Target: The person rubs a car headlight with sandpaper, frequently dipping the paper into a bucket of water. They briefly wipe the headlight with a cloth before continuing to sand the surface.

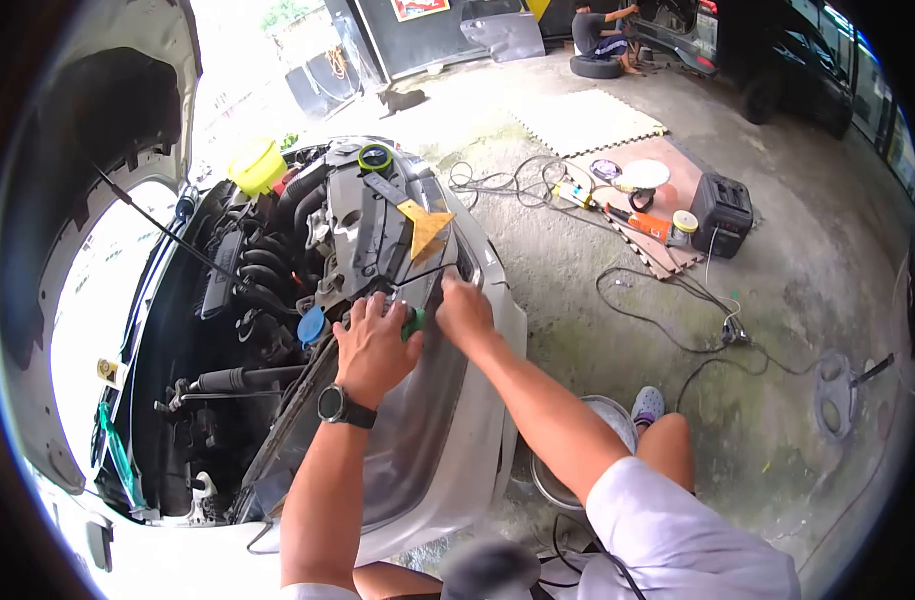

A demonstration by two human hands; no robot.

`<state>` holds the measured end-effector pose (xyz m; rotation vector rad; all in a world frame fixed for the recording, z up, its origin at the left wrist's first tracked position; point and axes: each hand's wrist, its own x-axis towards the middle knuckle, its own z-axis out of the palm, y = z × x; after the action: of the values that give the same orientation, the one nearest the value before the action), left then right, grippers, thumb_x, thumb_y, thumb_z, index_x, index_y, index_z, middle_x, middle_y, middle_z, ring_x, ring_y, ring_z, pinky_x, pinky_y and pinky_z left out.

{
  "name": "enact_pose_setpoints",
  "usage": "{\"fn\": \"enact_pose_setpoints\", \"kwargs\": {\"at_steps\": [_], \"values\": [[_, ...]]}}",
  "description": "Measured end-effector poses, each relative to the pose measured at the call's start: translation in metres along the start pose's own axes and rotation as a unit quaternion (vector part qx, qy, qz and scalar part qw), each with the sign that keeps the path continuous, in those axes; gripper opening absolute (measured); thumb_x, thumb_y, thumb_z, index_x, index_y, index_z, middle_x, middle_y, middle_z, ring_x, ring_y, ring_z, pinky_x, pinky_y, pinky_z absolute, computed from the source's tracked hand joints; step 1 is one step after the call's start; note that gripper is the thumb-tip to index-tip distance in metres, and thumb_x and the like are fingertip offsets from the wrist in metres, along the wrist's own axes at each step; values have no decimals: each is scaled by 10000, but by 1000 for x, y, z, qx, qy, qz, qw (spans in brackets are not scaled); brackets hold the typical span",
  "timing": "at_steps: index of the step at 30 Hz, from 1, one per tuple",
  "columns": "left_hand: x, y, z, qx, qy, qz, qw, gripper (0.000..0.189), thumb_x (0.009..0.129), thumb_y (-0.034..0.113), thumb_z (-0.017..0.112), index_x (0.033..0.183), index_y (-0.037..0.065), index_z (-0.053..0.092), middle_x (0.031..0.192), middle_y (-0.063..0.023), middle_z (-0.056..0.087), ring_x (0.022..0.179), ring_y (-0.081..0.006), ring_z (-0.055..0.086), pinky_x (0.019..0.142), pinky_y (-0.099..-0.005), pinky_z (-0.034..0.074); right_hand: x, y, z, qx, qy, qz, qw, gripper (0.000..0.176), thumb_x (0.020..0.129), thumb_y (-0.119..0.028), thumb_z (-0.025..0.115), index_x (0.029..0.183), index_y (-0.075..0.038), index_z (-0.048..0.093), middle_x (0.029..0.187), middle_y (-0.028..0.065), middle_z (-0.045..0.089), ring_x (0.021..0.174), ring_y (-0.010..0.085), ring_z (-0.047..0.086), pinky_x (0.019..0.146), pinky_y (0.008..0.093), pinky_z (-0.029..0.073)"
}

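Observation:
My left hand (375,345), with a watch on the wrist, lies with its fingers spread on the front edge of the car's open engine bay. Beside its thumb, a green object (413,322) shows in part. My right hand (464,312) is closed, near the headlight edge just right of the left hand; what its fingers hold, if anything, is too small to tell. A blue cap (312,324) sits left of my left hand. Farther up, a yellow triangular tool (427,226) and a green-rimmed roll (374,158) rest on the front panel.
A yellow bucket (258,166) stands at the engine bay's far side. A bucket (597,408) is beside my right leg. Cables, an orange power tool (645,223) and a black box (723,214) are on the floor. Another person (599,38) sits by a dark vehicle.

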<state>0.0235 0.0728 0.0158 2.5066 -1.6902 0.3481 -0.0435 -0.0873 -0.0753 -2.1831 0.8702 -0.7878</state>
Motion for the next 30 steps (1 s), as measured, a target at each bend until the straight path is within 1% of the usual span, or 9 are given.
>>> {"fn": "enact_pose_setpoints", "kwargs": {"at_steps": [2, 5, 9, 14, 17, 22, 25, 28, 30], "values": [[4, 1, -5, 7, -18, -9, 1000, 557, 876, 369, 736, 1346, 86, 644, 1485, -164, 513, 1403, -377, 457, 1024, -673, 441, 9, 0, -3, -9, -43, 34, 998, 416, 861, 0, 552, 1261, 114, 548, 1267, 369, 620, 1014, 483, 702, 877, 513, 588], [8, -2, -3, -8, -15, -3, 1000, 514, 873, 368, 734, 1308, 104, 658, 1446, -144, 522, 1396, -374, 450, 1014, -699, 425, -17, 0, 23, -62, 202, -122, 970, 278, 856, 7, 540, 1120, 86, 579, 969, 306, 723, 919, 463, 725, 823, 509, 602], [2, -1, 0, 4, -1, -1, 1000, 512, 872, 364, 730, 1304, 97, 660, 1419, -147, 533, 1366, -368, 468, 1006, -694, 432, 8, 3, 6, 5, 48, 14, 999, 252, 839, 19, 523, 1074, 50, 605, 1003, 302, 720, 925, 493, 709, 844, 546, 577], [6, 0, -4, -2, -11, 3, 1000, 521, 871, 364, 731, 1311, 95, 655, 1408, -140, 538, 1362, -364, 471, 996, -690, 442, -16, 3, 25, -36, 202, -116, 972, 469, 837, 19, 530, 1302, 77, 552, 1028, 302, 716, 931, 489, 710, 823, 552, 582], [1, 0, 0, 13, -5, 1, 1000, 531, 868, 363, 739, 1317, 91, 654, 1422, -144, 538, 1372, -363, 472, 1003, -657, 448, 5, 5, 7, -4, -1, 9, 1000, 510, 843, 12, 541, 1345, 104, 523, 1219, 329, 661, 971, 476, 713, 844, 545, 587], [6, 3, -9, 3, -27, -4, 1000, 527, 873, 357, 737, 1320, 89, 656, 1454, -151, 542, 1389, -370, 475, 1027, -616, 449, -12, 7, 22, -65, 161, -104, 979, 365, 887, -16, 539, 1224, 117, 582, 1185, 317, 670, 959, 470, 718, 826, 492, 603], [4, 4, -6, 13, -6, -9, 1000, 527, 871, 359, 736, 1317, 89, 660, 1455, -157, 545, 1383, -373, 482, 1029, -594, 453, 6, -7, -9, -21, -55, 29, 998, 441, 889, -10, 537, 1309, 122, 545, 1291, 322, 630, 1162, 451, 663, 941, 466, 582], [5, 2, -6, 16, -7, 3, 1000, 525, 877, 356, 728, 1320, 86, 650, 1461, -160, 542, 1381, -372, 485, 1028, -605, 453, -16, -5, 12, -62, 135, -87, 985, 330, 886, 8, 525, 1194, 101, 597, 1198, 311, 670, 1071, 447, 699, 883, 472, 596], [5, 1, -3, 16, -12, -4, 1000, 531, 879, 357, 727, 1327, 84, 645, 1461, -167, 543, 1384, -381, 481, 1028, -612, 452, -10, 1, 13, -53, 115, -72, 989, 334, 888, 4, 523, 1203, 96, 587, 1198, 306, 670, 1046, 448, 705, 862, 472, 600]]}}
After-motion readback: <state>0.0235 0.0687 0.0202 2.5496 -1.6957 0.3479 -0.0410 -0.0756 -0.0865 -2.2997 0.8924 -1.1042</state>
